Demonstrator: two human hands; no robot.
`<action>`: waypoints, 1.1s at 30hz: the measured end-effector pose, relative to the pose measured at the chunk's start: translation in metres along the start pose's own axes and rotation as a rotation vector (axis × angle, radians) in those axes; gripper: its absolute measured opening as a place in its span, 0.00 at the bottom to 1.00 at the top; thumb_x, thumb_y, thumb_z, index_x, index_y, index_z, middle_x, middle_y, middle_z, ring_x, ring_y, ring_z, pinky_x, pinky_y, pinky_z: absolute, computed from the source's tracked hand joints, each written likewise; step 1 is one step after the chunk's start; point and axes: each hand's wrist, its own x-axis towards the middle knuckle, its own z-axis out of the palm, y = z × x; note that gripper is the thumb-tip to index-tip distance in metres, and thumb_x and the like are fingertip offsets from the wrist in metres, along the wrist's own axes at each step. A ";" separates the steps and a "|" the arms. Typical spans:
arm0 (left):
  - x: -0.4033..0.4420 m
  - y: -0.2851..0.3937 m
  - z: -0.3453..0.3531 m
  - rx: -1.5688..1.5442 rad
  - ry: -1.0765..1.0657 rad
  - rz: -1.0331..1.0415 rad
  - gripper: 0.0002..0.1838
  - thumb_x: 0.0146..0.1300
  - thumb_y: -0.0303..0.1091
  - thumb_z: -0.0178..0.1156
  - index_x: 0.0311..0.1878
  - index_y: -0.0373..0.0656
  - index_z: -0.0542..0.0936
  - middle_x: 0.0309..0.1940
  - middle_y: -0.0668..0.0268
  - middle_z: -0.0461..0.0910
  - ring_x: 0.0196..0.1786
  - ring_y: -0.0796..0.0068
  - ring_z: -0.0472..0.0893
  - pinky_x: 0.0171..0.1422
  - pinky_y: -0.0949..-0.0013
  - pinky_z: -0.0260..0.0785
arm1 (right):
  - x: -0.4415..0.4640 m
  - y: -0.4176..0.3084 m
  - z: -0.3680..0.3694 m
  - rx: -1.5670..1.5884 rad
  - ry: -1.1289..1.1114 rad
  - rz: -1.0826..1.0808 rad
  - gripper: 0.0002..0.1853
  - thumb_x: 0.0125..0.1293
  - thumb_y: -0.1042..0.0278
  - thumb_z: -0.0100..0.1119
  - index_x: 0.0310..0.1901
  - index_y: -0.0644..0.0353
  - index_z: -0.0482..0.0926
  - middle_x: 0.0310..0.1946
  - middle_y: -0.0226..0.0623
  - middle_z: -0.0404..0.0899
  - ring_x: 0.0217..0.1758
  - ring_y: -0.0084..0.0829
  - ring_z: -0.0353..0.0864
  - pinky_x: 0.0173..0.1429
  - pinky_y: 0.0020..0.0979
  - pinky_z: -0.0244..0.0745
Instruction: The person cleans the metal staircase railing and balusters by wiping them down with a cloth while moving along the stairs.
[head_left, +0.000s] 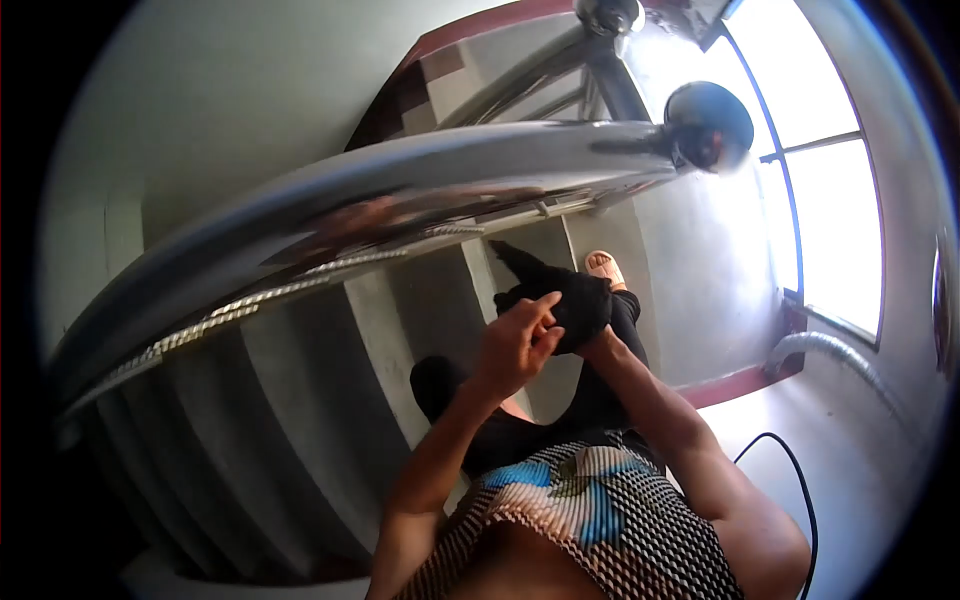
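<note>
Cloth [540, 276], black, covers right hand [587, 316]; left hand [516, 344] touches.

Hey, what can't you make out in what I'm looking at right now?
All in the head view:
Right hand's grip: its fingers are hidden by the bunched black cloth around them.
Black cloth: too dark to tell what kind of item it is.
Bright framed window: glare washes out whatever lies outside.
Grey stairs: steps at lower left fade into shadow.
Thin black cable: cut off by the bottom edge.
</note>
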 end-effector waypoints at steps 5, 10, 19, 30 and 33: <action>0.018 0.011 -0.098 0.499 0.280 0.502 0.15 0.52 0.25 0.58 0.45 0.41 0.75 0.32 0.62 0.77 0.33 0.65 0.76 0.37 0.67 0.69 | 0.043 -0.061 -0.048 -0.473 0.106 0.708 0.10 0.57 0.67 0.54 0.39 0.61 0.74 0.31 0.35 0.73 0.37 0.26 0.73 0.37 0.27 0.68; 0.038 0.029 -0.134 0.675 0.148 0.775 0.17 0.49 0.27 0.60 0.45 0.40 0.75 0.35 0.62 0.75 0.39 0.63 0.75 0.44 0.64 0.67 | 0.057 0.039 0.025 0.657 0.832 0.223 0.11 0.60 0.62 0.52 0.40 0.59 0.72 0.30 0.31 0.72 0.32 0.25 0.73 0.32 0.28 0.69; 0.110 -0.009 -0.114 1.328 -0.163 0.618 0.31 0.46 0.39 0.65 0.54 0.42 0.69 0.43 0.60 0.73 0.49 0.62 0.73 0.53 0.63 0.65 | 0.161 0.024 0.043 -0.018 1.277 0.534 0.36 0.34 0.68 0.66 0.51 0.60 0.65 0.42 0.43 0.72 0.51 0.43 0.70 0.57 0.38 0.59; 0.111 -0.013 -0.087 1.495 -0.023 0.420 0.24 0.49 0.39 0.63 0.50 0.48 0.70 0.28 0.64 0.73 0.31 0.65 0.77 0.32 0.65 0.70 | 0.165 0.093 0.054 0.130 1.361 0.124 0.20 0.37 0.65 0.69 0.34 0.58 0.73 0.28 0.42 0.76 0.32 0.44 0.77 0.37 0.36 0.72; 0.111 -0.005 -0.084 1.504 -0.053 0.317 0.26 0.49 0.32 0.63 0.53 0.48 0.69 0.35 0.63 0.77 0.35 0.65 0.79 0.37 0.64 0.70 | 0.158 0.139 0.089 0.178 1.361 0.407 0.18 0.38 0.68 0.67 0.34 0.57 0.72 0.29 0.41 0.75 0.36 0.44 0.75 0.41 0.36 0.70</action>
